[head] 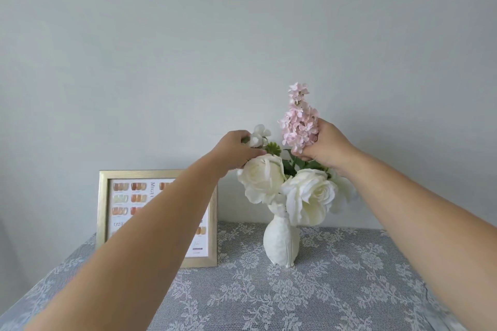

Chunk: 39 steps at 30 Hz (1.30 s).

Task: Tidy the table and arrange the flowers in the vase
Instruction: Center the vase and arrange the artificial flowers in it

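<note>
While the white vase (281, 240) stands upright, right hand (326, 146) grasping the pink flower spike (298, 121) — long axis vertical, tip up — left hand (236, 149) pinching a small white sprig (259, 134)

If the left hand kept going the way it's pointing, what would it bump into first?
Probably the small white flower right at the left hand fingertips, which it already seems to pinch. Beyond that, the pink flower the right hand holds, though depth is hard to judge.

Bare lace tablecloth (322, 298) in front; gold picture frame (103, 209) just left of vase (281, 242).
</note>
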Available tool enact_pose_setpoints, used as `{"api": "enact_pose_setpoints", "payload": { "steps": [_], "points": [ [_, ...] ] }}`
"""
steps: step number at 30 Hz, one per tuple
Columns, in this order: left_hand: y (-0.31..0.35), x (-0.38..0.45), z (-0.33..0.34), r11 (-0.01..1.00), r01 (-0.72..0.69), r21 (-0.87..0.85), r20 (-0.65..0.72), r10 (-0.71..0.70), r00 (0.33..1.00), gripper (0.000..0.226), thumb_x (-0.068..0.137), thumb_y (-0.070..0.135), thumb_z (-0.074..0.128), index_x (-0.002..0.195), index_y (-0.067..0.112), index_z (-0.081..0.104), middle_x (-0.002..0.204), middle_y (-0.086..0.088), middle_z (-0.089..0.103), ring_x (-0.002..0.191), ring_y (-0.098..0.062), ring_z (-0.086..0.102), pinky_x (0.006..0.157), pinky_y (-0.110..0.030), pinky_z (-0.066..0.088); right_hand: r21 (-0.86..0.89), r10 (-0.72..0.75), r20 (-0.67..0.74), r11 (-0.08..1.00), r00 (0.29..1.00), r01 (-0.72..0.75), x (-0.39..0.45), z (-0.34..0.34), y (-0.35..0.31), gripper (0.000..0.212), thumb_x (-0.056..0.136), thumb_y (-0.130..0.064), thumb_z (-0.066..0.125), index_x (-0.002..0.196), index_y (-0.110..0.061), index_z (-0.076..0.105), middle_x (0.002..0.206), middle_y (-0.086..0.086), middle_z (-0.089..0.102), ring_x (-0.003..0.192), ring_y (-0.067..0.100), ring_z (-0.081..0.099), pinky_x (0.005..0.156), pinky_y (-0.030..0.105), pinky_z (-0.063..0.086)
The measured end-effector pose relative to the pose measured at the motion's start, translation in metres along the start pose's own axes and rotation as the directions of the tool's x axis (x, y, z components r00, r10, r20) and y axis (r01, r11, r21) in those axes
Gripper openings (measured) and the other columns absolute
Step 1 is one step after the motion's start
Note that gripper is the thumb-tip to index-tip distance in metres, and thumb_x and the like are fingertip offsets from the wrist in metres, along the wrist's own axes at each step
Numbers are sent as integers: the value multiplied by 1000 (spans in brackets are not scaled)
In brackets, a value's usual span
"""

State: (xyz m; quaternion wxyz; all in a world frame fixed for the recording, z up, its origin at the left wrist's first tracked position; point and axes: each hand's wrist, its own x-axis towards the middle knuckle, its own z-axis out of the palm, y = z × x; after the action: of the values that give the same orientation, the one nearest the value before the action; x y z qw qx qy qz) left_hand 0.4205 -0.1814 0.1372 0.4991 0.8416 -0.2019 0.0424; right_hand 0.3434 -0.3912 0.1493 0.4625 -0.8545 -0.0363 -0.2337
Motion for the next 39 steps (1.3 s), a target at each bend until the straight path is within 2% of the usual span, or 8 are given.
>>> {"api": "enact_pose_setpoints", "payload": {
  "steps": [8,13,17,22,26,29,34,39],
  "points": [
    [5,8,10,992,-121,-37,-63,119,991,23,74,23,84,80,27,62,79,4,61,70,-16,55,63,-28,46,34,10,6,999,1000,-10,-2,0,-1,41,62,-5,80,94,-20,60,85,7,71,77,25,70,73,48,59],
    [1,12,15,999,22,-30,22,-22,1000,29,80,26,81,101,14,66,75,0,50,67,-18,47,56,-25,36,33,13,15,999,1000,-13,-4,-2,0,40,63,-3,77,95,-19,60,80,8,71,66,19,67,71,47,59],
    [9,12,5,1000,16,-25,58,-15,998,23,79,19,81,96,21,65,82,1,57,70,-15,54,59,-24,43,35,21,11,999,1000,-21,-5,-6,0,44,64,-1,79,100,-17,61,87,9,71,69,19,67,71,45,60],
    [17,7,-3,991,-88,-101,13,90,996,68,78,22,77,136,36,45,119,2,50,100,-13,58,69,-23,46,35,5,-6,999,1000,-5,-8,-6,1,45,62,-7,82,100,-19,62,84,4,72,72,20,68,75,47,59],
    [39,11,4,879,-275,389,36,283,958,24,77,40,74,93,52,60,125,5,50,118,-25,41,93,-33,38,80,-21,-11,997,1000,22,-9,-3,-2,35,62,-11,83,88,-26,64,80,0,73,73,19,67,77,48,58],
    [49,16,11,658,-210,723,65,238,969,11,77,50,72,74,42,66,113,8,51,116,-27,37,84,-35,30,129,-21,-14,991,1000,22,-10,1,-5,38,60,-14,84,92,-23,64,80,-2,72,73,18,68,75,48,58],
    [55,27,39,580,-92,810,53,83,995,38,70,64,74,85,29,73,102,4,58,114,-29,37,89,-38,38,149,-23,-13,989,1000,24,-16,-11,7,38,60,-15,83,93,-25,66,79,-5,73,72,13,69,73,41,60],
    [51,29,39,507,-54,860,-5,115,993,52,65,70,74,95,28,70,107,3,54,116,-29,39,85,-38,34,173,-39,7,984,999,37,-17,-8,4,34,61,-12,80,89,-24,66,77,1,72,65,10,64,64,35,58]
  ]
}}
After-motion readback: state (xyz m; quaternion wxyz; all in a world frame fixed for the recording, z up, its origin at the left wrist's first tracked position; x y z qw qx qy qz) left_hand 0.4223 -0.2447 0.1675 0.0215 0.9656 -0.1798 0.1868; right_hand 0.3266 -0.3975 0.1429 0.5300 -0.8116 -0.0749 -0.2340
